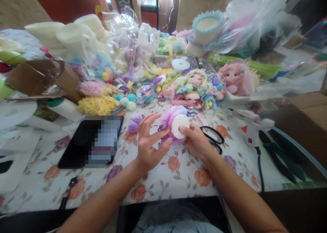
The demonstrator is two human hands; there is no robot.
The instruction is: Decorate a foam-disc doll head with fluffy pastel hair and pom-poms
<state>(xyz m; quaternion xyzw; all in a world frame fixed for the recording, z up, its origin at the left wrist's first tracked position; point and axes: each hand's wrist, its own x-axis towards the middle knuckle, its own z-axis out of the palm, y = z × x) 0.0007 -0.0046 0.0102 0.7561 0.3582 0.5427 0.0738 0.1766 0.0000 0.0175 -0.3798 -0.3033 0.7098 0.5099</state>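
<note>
A round white foam disc (pixel 179 125) ringed with fluffy pink and purple trim (pixel 170 118) rests on the floral tablecloth (pixel 163 178). My left hand (pixel 149 144) cups its left side, fingers spread, thumb under the fluffy edge. From the right, my right hand (pixel 196 141) grips the same piece, with the thumb pressed on the white face. Black scissors (pixel 214 138) lie just behind my right hand. Two purple pom-poms (pixel 135 122) sit close to my left fingertips.
A black tablet (pixel 92 142) lies at left. A white glue gun (pixel 251 127) with a black cord lies at right. Doll heads (pixel 196 86), yellow yarn (pixel 97 105), pom-poms, a cardboard box (pixel 38 77) and plastic bags crowd the far half. Keys (pixel 67 192) hang near the front edge.
</note>
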